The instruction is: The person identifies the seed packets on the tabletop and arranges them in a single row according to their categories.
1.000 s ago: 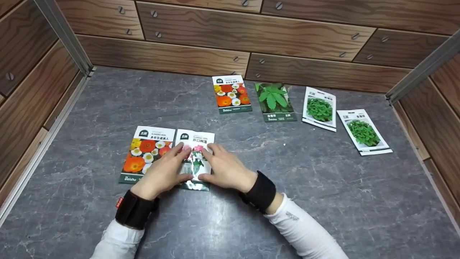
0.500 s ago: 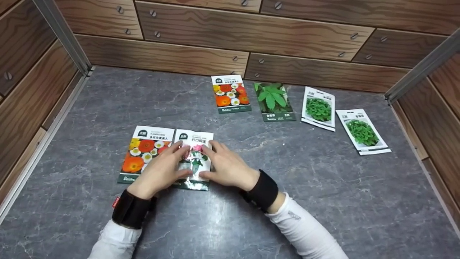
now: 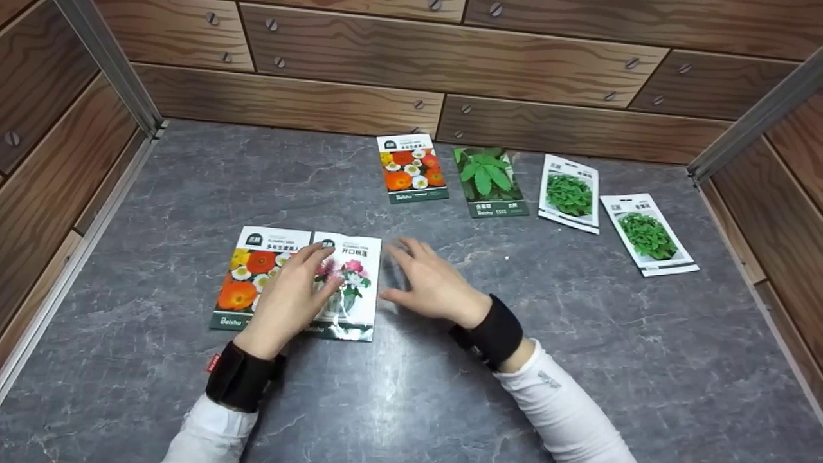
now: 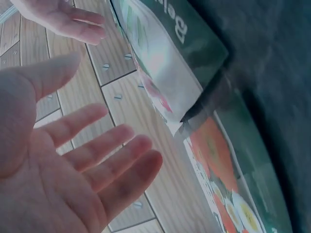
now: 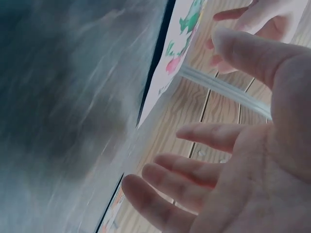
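Note:
Two seed packets lie side by side at the left front of the table in the head view. One is the orange poppy seed packet [image 3: 238, 294]; the other is white with pink flowers in a vase, the pink-flower seed packet [image 3: 357, 308]. My left hand [image 3: 292, 302] hovers over the seam between them, fingers spread and loosely bent, holding nothing. The left wrist view shows its palm and fingers [image 4: 73, 126] apart from the packets. Just off the pink-flower packet's right edge is my right hand [image 3: 437, 283], its fingers relaxed and nothing in them.
Toward the back stand out another poppy packet [image 3: 413, 170], a green-leaf packet [image 3: 490, 183] and two white herb packets, one upright-lying [image 3: 569, 193] and one tilted [image 3: 649, 236] at the right. Wood-patterned walls [image 3: 347, 58] enclose the grey table [image 3: 546, 308].
My right hand has come off the pink-flower packet and moved right. My left hand has lifted slightly from it. The packets stay where they were.

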A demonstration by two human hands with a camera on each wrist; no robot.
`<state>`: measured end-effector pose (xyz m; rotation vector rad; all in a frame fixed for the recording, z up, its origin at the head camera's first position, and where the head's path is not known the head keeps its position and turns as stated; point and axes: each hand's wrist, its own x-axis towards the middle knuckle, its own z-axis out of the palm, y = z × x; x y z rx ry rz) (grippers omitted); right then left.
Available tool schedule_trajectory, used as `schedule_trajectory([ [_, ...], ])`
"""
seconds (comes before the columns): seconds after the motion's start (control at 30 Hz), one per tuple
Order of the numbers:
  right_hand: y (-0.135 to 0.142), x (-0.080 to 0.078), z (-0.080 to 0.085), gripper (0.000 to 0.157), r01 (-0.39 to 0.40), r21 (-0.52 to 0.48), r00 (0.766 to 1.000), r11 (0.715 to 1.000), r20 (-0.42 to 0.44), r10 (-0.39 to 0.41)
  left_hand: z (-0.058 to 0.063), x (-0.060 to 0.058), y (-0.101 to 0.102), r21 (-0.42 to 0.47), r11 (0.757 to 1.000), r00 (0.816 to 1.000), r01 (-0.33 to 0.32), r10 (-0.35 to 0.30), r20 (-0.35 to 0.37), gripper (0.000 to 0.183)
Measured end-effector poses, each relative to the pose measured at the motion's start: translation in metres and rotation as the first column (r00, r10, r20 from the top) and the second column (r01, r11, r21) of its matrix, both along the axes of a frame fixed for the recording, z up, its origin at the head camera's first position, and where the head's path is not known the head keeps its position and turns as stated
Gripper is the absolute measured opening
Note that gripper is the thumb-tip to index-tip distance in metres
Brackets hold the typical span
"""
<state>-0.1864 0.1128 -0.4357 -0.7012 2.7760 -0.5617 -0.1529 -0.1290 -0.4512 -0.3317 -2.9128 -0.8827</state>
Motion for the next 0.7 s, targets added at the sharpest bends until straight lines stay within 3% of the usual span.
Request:
schedule_trajectory([
  [0.13, 0.011, -0.012, 0.002, 0.086, 0.080, -0.058, 0.996, 0.995, 0.034, -0.078, 0.001, -0.003, 0.007, 0.056, 0.998, 0.999, -0.023, 0.025, -0.026, 0.053],
  [0.3, 0.028, -0.044, 0.004, 0.087, 0.202, -0.093, 0.979, 0.975, 0.036, -0.199, 0.009, -0.017, 0.020, 0.121, 0.992, 1.000, -0.025, 0.026, -0.004, 0.059],
  [0.47, 0.040, -0.080, 0.002, 0.086, 0.283, -0.087, 0.959, 0.955, 0.026, -0.282, 0.019, -0.042, 0.032, 0.166, 0.985, 0.995, -0.050, 0.035, 0.092, 0.060],
  [0.7, 0.043, -0.122, 0.000, 0.078, 0.305, -0.094, 0.952, 0.948, 0.003, -0.306, 0.031, -0.083, 0.054, 0.192, 0.979, 0.985, -0.075, 0.043, 0.169, 0.057],
])
